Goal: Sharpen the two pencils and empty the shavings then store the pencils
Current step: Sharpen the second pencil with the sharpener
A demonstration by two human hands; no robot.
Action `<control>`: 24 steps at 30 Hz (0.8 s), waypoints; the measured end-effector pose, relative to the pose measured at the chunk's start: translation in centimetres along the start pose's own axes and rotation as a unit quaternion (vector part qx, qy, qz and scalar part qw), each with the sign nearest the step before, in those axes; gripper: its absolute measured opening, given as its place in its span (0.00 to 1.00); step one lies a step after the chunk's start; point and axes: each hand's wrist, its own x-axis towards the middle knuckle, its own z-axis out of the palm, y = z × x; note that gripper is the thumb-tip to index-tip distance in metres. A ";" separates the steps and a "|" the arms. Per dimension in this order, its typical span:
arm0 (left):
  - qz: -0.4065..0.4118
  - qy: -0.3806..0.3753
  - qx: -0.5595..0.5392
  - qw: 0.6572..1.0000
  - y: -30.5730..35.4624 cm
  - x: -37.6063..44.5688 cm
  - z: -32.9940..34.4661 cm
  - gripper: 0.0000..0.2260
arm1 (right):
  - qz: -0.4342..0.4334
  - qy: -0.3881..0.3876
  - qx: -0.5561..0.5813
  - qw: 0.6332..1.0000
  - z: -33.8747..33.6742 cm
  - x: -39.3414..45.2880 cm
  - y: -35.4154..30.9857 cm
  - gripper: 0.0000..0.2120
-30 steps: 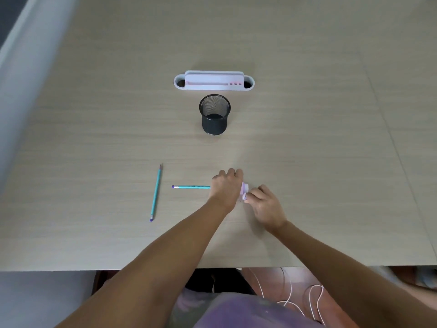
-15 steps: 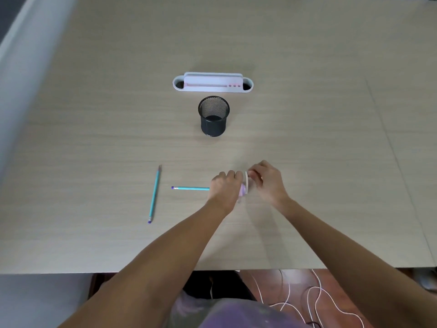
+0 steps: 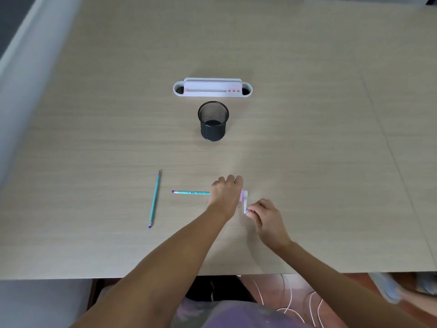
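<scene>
My left hand [image 3: 225, 192] curls over a small pink and white crank sharpener [image 3: 244, 196] on the table, hiding most of it. A teal pencil [image 3: 190, 192] with a purple eraser end sticks out of the sharpener to the left, lying level. My right hand [image 3: 266, 215] pinches the sharpener's crank handle [image 3: 246, 210], which points toward me. A second teal pencil [image 3: 155, 199] lies loose on the table farther left, its point away from me.
A black mesh cup [image 3: 213, 121] stands beyond the hands at mid-table. Behind it sits a white and pink desk organizer [image 3: 212, 88] with open holes at both ends. The table's near edge [image 3: 142, 276] runs below my forearms, with white cables on the floor.
My right hand has swung the crank from the far side of the sharpener round to the near side. My left hand and the pencil have stayed in place.
</scene>
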 end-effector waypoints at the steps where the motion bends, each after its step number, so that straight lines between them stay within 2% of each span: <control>1: 0.003 0.000 -0.001 1.000 -0.1 0.0 0.0 0.22 | 0.017 -0.005 0.019 1.000 -0.6 -0.1 -0.4 0.05; 8: 0.003 0.003 -0.021 1.000 -0.1 0.2 0.2 0.23 | 0.033 0.021 0.036 0.999 -3.9 5.6 -2.1 0.08; 13: -0.002 0.002 -0.023 1.000 0.0 0.2 0.2 0.23 | 0.065 -0.011 0.014 0.998 -2.0 9.0 0.2 0.08; 15: -0.009 0.002 -0.023 1.000 0.1 0.1 0.0 0.22 | 0.051 -0.010 -0.012 0.999 -0.4 7.9 1.2 0.07; 20: -0.011 -0.001 -0.009 1.000 0.3 -0.1 -0.4 0.21 | -0.042 0.060 -0.075 0.994 1.7 2.9 2.3 0.09; 24: -0.013 0.004 -0.004 1.000 0.3 -0.2 -0.2 0.21 | -0.019 0.065 -0.032 0.997 1.7 -0.1 1.3 0.09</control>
